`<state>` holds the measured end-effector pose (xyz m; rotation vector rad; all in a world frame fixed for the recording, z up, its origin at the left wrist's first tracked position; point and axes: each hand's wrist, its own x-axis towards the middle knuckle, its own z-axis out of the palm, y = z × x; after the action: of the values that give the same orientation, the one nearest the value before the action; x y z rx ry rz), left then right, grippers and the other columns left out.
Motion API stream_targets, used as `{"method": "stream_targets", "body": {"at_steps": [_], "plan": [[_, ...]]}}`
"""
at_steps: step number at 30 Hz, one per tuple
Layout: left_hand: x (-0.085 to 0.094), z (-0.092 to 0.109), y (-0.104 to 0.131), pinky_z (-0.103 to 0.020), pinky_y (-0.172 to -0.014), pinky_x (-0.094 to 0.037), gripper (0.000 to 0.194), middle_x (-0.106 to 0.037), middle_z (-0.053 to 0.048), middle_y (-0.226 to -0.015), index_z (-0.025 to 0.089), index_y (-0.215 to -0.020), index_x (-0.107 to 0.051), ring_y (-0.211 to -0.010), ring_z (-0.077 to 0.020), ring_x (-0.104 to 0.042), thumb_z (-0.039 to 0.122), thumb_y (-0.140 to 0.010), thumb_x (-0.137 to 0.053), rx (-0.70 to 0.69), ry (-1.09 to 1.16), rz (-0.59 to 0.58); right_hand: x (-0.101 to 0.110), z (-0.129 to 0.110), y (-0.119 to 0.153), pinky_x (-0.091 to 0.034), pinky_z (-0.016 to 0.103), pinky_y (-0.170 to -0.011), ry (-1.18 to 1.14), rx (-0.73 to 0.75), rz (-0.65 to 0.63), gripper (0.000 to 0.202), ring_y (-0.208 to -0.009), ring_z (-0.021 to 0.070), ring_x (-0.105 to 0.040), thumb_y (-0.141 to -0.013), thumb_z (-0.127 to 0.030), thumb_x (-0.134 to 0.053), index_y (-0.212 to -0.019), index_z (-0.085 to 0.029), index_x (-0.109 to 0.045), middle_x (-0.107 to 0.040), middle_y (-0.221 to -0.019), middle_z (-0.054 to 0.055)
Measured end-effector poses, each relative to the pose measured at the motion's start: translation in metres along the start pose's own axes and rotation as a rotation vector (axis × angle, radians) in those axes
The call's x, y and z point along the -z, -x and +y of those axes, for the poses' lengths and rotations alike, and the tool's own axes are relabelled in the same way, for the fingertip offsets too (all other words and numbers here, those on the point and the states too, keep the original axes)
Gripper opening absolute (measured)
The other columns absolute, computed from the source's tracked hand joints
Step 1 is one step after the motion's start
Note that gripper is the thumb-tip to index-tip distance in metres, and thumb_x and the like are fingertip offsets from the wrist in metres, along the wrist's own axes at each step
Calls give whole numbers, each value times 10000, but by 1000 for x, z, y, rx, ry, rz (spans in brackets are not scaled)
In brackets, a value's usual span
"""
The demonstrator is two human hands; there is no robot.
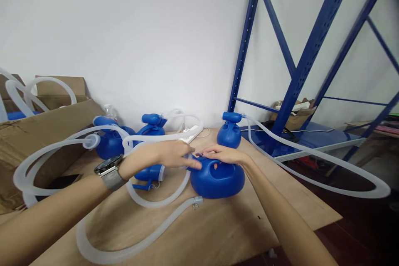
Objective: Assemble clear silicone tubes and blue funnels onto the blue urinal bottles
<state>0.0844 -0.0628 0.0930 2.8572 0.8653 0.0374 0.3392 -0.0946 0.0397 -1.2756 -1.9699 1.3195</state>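
Note:
A blue plastic jug (218, 185) with a built-in handle hole lies on the plywood table in front of me. My right hand (223, 154) is closed over its handle, with a fingertip showing through the hole. At the jug's mouth end, my left hand (179, 156) has its fingers bent around the neck, where a bit of translucent plastic shows; the exact grip is partly hidden. A watch (109, 170) is on the left wrist. Close to the jug lies the end of a translucent hose (187, 204), fitted with a metal clip.
Other blue jugs with hoses stand behind: one at right (229, 135), others at left, including one jug (110, 145). A cardboard box (59, 129) holds more hoses. A white power strip (191, 133) lies by the wall. Blue metal shelving (308, 54) borders the table's right side.

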Motion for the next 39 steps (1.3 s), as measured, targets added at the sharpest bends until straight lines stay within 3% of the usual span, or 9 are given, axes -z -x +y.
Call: {"method": "stream_targets", "body": {"at_steps": [4, 8, 14, 22, 26, 31, 36, 39], "plan": [[-4, 23, -20, -311, -714, -463, 558, -761, -125, -953, 153, -975, -721, -811, -245, -687, 584, -998, -367, 188, 90, -15, -2, -1, -3, -570, 202, -619, 7, 17, -24, 509, -963, 189, -664, -826, -626, -725, -1098, -204, -804, -681, -1326, 71], [-21, 23, -37, -311, -652, -457, 507, -749, -116, -836, 142, -939, -700, -689, -227, -666, 528, -984, -374, 268, 132, 0, -3, -1, -3, -565, 194, -599, -14, 53, -23, 494, -936, 182, -647, -771, -628, -765, -919, -162, -830, -684, -1283, 82], [-26, 11, -43, -268, -611, -442, 389, -740, -57, -877, 164, -1014, -687, -740, -203, -665, 499, -868, -553, 284, 230, -62, -1, 8, -7, -564, 205, -602, 63, 1, 27, 560, -797, 140, -645, -774, -674, -742, -994, -167, -828, -719, -1214, 79], [-22, 16, -39, -291, -641, -451, 349, -727, -63, -890, 165, -966, -659, -785, -224, -664, 475, -895, -516, 271, 263, -50, -6, 4, -6, -476, 200, -486, 278, -176, 197, 618, -578, 95, -599, -716, -650, -817, -1213, -286, -770, -763, -1089, 50], [-24, 18, -37, -302, -645, -464, 424, -734, -83, -883, 168, -910, -654, -805, -249, -676, 558, -921, -487, 288, 246, -37, -6, 2, -7, -468, 181, -478, 239, -118, 118, 530, -637, 102, -598, -741, -633, -792, -1109, -250, -806, -754, -1110, 44], [-30, 16, -38, -305, -683, -481, 413, -746, -81, -925, 173, -949, -659, -845, -251, -687, 527, -951, -446, 300, 217, 1, -5, 0, -11, -452, 195, -447, 208, -160, 103, 494, -556, 95, -544, -724, -567, -823, -1100, -246, -815, -768, -934, 30], [-38, 16, -41, -297, -667, -463, 282, -743, -81, -959, 178, -932, -653, -862, -244, -688, 412, -930, -498, 312, 195, 57, -4, 2, -15, -468, 198, -437, 217, -190, 119, 533, -603, 117, -619, -719, -520, -835, -1197, -291, -782, -756, -1170, 51], [-41, 17, -42, -290, -659, -451, 220, -739, -87, -968, 172, -912, -648, -868, -237, -683, 352, -911, -522, 315, 181, 87, -4, 3, -16, -464, 187, -433, 220, -187, 115, 576, -628, 120, -631, -733, -515, -825, -1260, -294, -750, -747, -1201, 59]]}}
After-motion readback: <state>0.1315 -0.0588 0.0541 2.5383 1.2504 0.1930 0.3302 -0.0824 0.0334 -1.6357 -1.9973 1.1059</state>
